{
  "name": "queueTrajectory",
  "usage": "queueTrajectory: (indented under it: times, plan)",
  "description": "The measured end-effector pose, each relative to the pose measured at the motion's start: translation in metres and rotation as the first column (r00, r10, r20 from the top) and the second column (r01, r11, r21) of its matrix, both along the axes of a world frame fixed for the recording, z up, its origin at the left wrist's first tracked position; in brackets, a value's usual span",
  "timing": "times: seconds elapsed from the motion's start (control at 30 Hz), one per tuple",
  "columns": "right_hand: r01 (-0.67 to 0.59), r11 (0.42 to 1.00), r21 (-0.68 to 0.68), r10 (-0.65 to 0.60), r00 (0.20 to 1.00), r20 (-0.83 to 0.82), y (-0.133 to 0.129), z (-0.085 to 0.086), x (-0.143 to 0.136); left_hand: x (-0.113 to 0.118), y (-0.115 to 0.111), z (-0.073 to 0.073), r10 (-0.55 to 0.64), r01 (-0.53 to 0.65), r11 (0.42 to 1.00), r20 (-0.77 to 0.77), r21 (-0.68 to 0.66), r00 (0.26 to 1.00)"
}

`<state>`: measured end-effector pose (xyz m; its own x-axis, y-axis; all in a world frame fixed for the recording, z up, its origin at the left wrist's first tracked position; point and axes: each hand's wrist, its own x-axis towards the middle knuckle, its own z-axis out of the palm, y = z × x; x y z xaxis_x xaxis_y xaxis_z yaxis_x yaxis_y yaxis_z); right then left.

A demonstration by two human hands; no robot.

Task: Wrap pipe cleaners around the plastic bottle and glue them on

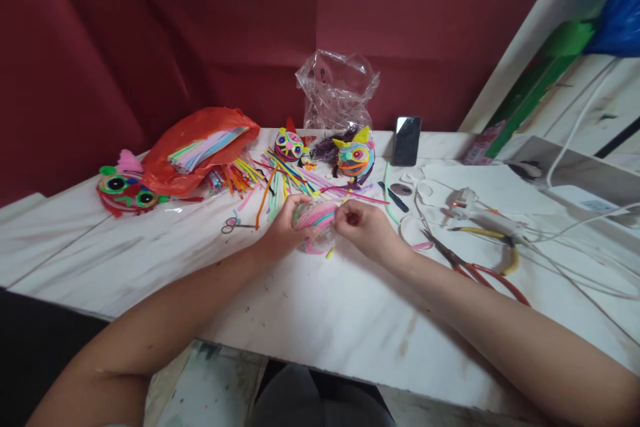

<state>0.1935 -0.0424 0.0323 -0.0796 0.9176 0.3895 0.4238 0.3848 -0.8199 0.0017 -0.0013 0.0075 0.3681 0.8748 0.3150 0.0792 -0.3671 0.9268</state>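
Observation:
My left hand (pixel 287 225) is wrapped around the left side of a clear round plastic shell (pixel 325 240) with pink and teal fuzzy strips laid across it. At the shell's right edge my right hand (pixel 363 227) is closed in a pinch, its fingertips at the shell. What the pinch holds is too small and shaded to make out. Just behind the hands lie loose coloured pipe cleaners (pixel 283 177). Small scissors (pixel 237 225) rest left of my left hand.
Decorated animal faces (pixel 355 159) stand at the back, with another (pixel 131 192) far left. A red bag (pixel 200 140) holds pipe cleaners. A phone (pixel 407 140) leans behind. Large orange-handled scissors (pixel 470 267), yellow-handled pliers (pixel 510 250) and a cabled power strip (pixel 480 213) lie right.

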Motion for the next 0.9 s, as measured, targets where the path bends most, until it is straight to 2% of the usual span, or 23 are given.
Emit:
queueTrajectory:
  times: [0.17,0.33,0.4,0.67,0.9]
  plan:
    - [0.008,1.0,-0.015,-0.008,1.0,-0.014,-0.002,0.002,0.0,0.001,0.0,0.001,-0.02,0.02,1.0,0.017,-0.002,1.0]
    - [0.002,0.999,0.047,-0.006,0.996,0.086,-0.007,0.001,-0.003,0.001,-0.003,0.01,0.074,-0.061,0.994,-0.164,0.087,0.984]
    - [-0.004,0.996,0.084,-0.008,0.991,0.132,-0.008,0.002,-0.004,0.001,-0.004,0.013,0.076,-0.06,0.994,-0.203,0.088,0.976]
    - [-0.055,0.988,0.142,0.029,0.983,0.179,-0.009,0.002,0.005,0.001,-0.005,0.01,0.084,-0.08,0.995,-0.08,0.056,0.993]
    - [-0.032,0.969,0.244,-0.02,0.977,0.211,-0.008,-0.005,0.003,0.001,-0.007,0.013,0.061,-0.054,0.997,-0.16,0.049,0.985]
